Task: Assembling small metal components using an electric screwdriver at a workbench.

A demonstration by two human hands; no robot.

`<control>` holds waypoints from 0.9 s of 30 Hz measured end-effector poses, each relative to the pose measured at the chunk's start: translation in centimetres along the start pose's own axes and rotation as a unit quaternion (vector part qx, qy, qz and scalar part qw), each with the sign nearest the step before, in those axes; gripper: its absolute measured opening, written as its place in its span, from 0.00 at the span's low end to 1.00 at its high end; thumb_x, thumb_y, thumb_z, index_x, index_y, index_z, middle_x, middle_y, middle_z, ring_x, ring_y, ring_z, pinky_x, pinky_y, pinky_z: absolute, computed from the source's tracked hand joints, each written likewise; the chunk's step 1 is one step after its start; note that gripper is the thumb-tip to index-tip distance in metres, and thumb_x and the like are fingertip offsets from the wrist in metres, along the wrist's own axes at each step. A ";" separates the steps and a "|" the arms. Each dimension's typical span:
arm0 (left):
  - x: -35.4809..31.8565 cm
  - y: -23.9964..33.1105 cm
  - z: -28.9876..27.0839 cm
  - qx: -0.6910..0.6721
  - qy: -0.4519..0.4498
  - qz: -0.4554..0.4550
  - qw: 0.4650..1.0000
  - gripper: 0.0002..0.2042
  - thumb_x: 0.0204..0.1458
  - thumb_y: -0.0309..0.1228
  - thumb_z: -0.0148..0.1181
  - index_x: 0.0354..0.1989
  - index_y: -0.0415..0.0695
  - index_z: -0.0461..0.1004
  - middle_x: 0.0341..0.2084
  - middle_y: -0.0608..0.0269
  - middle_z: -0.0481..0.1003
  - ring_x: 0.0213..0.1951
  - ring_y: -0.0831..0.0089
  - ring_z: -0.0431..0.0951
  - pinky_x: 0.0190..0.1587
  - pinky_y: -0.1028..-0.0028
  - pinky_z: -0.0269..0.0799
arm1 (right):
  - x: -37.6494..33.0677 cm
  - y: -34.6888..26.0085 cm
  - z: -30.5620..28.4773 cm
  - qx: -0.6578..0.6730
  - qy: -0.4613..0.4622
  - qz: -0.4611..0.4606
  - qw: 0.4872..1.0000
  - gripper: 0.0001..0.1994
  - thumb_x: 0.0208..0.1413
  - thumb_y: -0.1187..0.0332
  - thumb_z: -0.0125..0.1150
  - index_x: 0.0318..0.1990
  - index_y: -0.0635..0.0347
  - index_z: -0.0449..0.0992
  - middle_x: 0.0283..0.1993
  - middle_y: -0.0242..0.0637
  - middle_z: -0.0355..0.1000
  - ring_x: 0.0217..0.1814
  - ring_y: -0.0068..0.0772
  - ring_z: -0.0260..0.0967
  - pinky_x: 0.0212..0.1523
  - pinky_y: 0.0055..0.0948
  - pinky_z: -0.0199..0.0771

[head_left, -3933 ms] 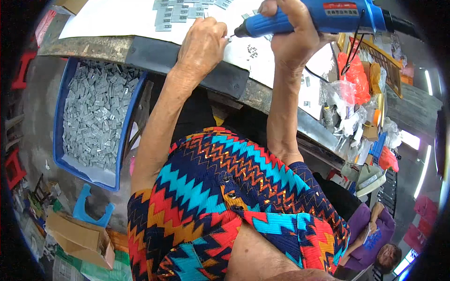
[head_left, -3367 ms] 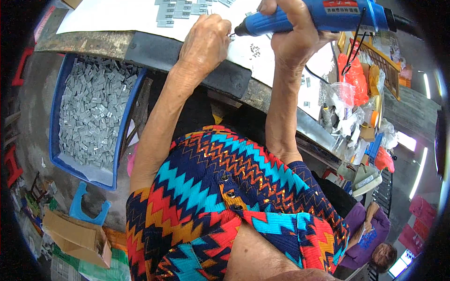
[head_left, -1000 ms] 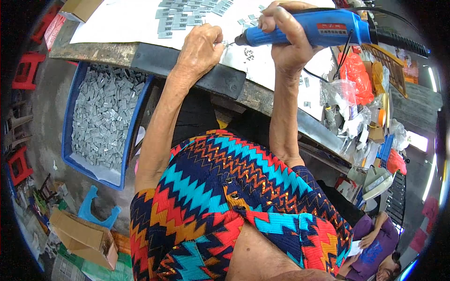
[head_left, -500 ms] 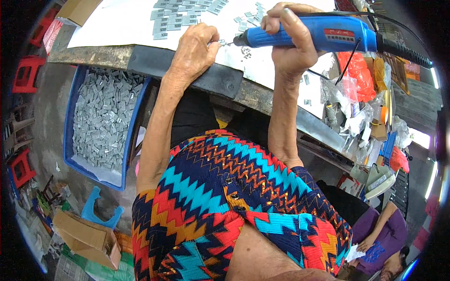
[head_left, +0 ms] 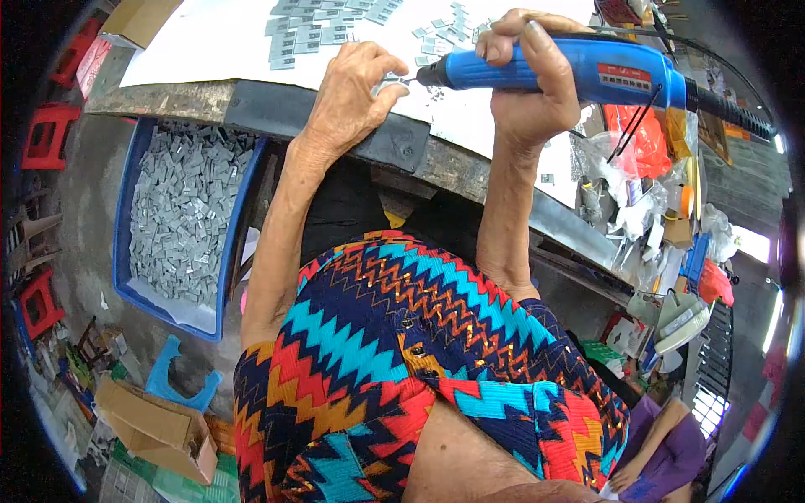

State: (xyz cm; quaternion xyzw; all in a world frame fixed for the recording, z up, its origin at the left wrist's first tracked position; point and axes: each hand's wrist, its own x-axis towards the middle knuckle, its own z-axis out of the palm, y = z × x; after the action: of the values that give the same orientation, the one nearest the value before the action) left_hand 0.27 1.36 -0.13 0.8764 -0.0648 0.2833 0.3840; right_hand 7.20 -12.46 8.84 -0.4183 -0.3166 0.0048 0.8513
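My right hand (head_left: 537,88) is wrapped round a blue electric screwdriver (head_left: 579,71), which lies level over the table with its dark tip pointing left. A black cord trails from its back end to the right. Just left of the tip, my left hand (head_left: 352,96) has thumb and forefinger curved round a small grey piece (head_left: 391,80), partly hidden by the fingers. Below the tip, tiny dark screws (head_left: 436,95) lie scattered on the white sheet (head_left: 210,46). Flat grey pieces (head_left: 309,35) stand in overlapping rows beyond my left hand, and looser ones (head_left: 444,35) lie beyond the screwdriver.
A blue crate (head_left: 123,226) full of grey pieces sits left, below the worn table edge (head_left: 168,101). Plastic bags and a red bag (head_left: 639,138) clutter the right end. Lower left are a cardboard box (head_left: 151,427) and blue stool (head_left: 180,377). Another person (head_left: 667,444) is lower right.
My right hand and the screwdriver have shifted slightly right. My left thumb and forefinger have spread somewhat, showing more of the grey piece. The other person has moved lower.
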 end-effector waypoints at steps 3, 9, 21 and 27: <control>-0.1 0.1 0.2 -0.008 -0.012 -0.004 1.000 0.07 0.39 0.27 0.59 0.28 0.40 0.75 0.29 0.57 0.71 0.36 0.63 0.68 0.42 0.66 0.64 | -0.1 0.0 -0.4 0.002 -0.017 0.002 1.000 0.09 0.48 0.78 0.49 0.39 0.67 0.64 0.28 0.45 0.66 0.23 0.29 0.63 0.29 0.29 0.65; -0.3 0.0 0.2 0.026 -0.026 -0.001 0.999 0.06 0.41 0.27 0.61 0.28 0.41 0.74 0.30 0.61 0.72 0.37 0.66 0.69 0.43 0.68 0.64 | -0.4 -0.3 -0.4 0.000 0.014 0.005 1.000 0.08 0.48 0.78 0.49 0.38 0.67 0.64 0.28 0.45 0.67 0.23 0.28 0.63 0.30 0.29 0.66; -0.6 0.7 0.5 0.086 -0.052 -0.005 0.995 0.05 0.41 0.29 0.60 0.26 0.43 0.75 0.29 0.64 0.73 0.35 0.67 0.68 0.42 0.68 0.62 | -1.1 -0.4 -0.8 0.018 0.013 -0.008 1.000 0.07 0.49 0.78 0.49 0.37 0.68 0.65 0.28 0.45 0.67 0.24 0.29 0.64 0.30 0.29 0.66; -0.8 0.4 0.5 0.071 -0.043 0.004 0.997 0.05 0.42 0.29 0.61 0.26 0.43 0.75 0.30 0.64 0.73 0.37 0.68 0.68 0.43 0.68 0.62 | -1.1 -0.4 -1.3 0.006 0.014 -0.014 1.000 0.08 0.49 0.79 0.49 0.38 0.68 0.65 0.29 0.45 0.67 0.23 0.29 0.65 0.30 0.29 0.67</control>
State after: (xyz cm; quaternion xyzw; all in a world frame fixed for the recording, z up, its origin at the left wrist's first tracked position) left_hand -0.28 0.67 -0.53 0.9125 -0.0646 0.2505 0.3169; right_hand 6.96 -13.93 7.91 -0.4088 -0.3107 -0.0106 0.8581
